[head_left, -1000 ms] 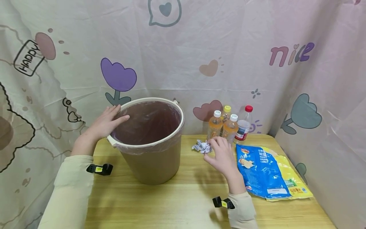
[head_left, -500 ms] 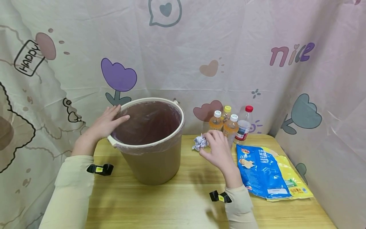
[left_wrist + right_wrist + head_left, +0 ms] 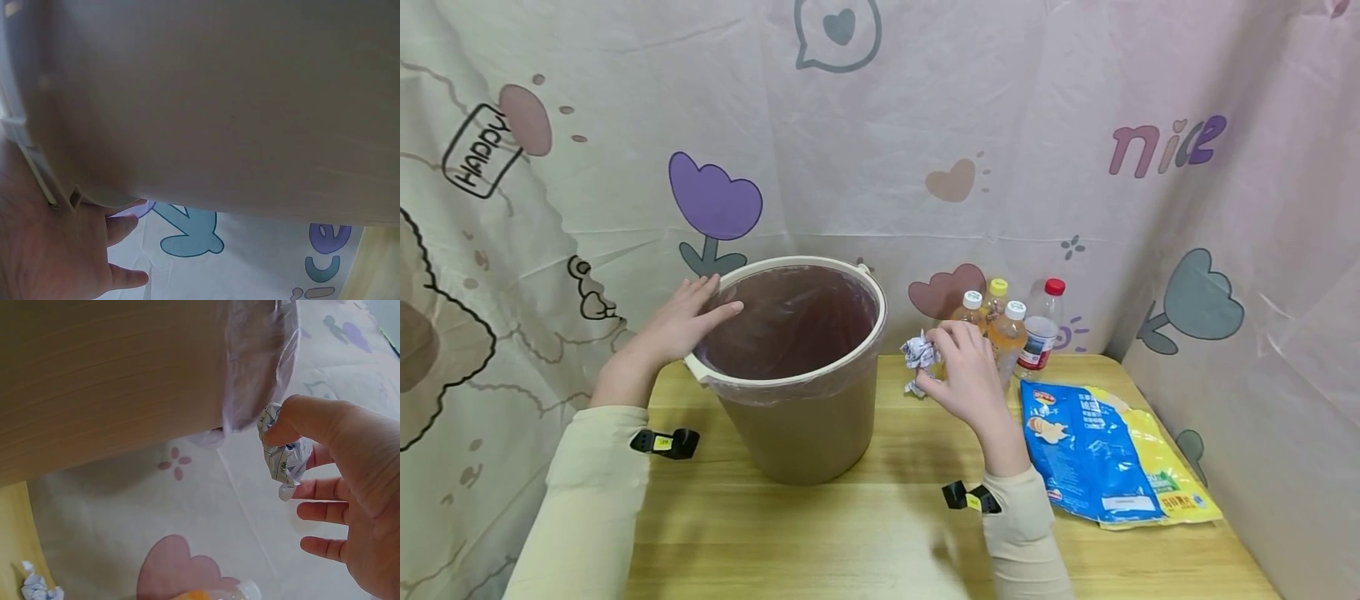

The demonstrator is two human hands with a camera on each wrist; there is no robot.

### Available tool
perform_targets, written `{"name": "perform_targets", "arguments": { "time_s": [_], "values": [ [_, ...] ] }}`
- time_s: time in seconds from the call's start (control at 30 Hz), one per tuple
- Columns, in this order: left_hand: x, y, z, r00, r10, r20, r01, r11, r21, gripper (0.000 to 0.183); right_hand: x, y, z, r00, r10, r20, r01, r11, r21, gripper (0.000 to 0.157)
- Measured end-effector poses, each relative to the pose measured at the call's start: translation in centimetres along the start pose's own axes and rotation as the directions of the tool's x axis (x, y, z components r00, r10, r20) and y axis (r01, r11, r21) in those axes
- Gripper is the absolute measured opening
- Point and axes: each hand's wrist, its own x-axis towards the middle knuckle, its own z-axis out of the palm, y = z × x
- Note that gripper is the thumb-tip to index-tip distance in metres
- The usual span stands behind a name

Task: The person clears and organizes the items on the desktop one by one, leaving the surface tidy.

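Between thumb and index finger, my right hand pinches a crumpled paper ball, lifted above the table to the right of the bin. In the right wrist view this paper ball hangs near the bin's lined rim, the other fingers spread apart. A second crumpled paper lies on the table under it, partly covered. My left hand rests on the left rim of a brown trash bin lined with a clear plastic bag, its thumb reaching over the opening. The left wrist view has its fingers extended beside the bin wall.
Behind the right hand stand several bottles: orange drink bottles with white and yellow caps, and a red-capped bottle. Blue and yellow snack bags lie flat at the right on the wooden table. A printed curtain surrounds the table.
My right hand has taken hold of a paper ball and raised it, moving slightly up and left; another crumpled paper shows below it. The left hand has stayed on the bin rim.
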Motion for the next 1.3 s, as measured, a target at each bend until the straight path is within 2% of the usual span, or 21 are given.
{"name": "perform_targets", "arguments": {
  "time_s": [0.47,0.8,1.07,1.3],
  "values": [
    [0.0,0.2,-0.1,1.000,-0.016,-0.008,0.016,0.999,0.032,0.086,2.4,-0.6,-1.1,0.997,-0.068,-0.047,0.068,0.998,-0.007,0.034],
    [-0.4,0.7,-0.1,0.998,-0.049,-0.033,0.052,0.996,0.074,0.091,3.7,-1.4,-1.5,0.989,-0.105,-0.101,0.105,0.994,0.001,0.033],
    [-0.5,0.9,-0.3,0.997,-0.054,-0.054,0.061,0.989,0.134,0.090,4.8,-2.6,-2.0,0.979,-0.151,-0.135,0.155,0.988,0.015,0.034],
    [-0.6,1.0,-0.3,0.996,-0.060,-0.061,0.069,0.985,0.159,0.094,5.8,-3.9,-2.0,0.976,-0.176,-0.125,0.179,0.984,0.012,0.035]
  ]
}}
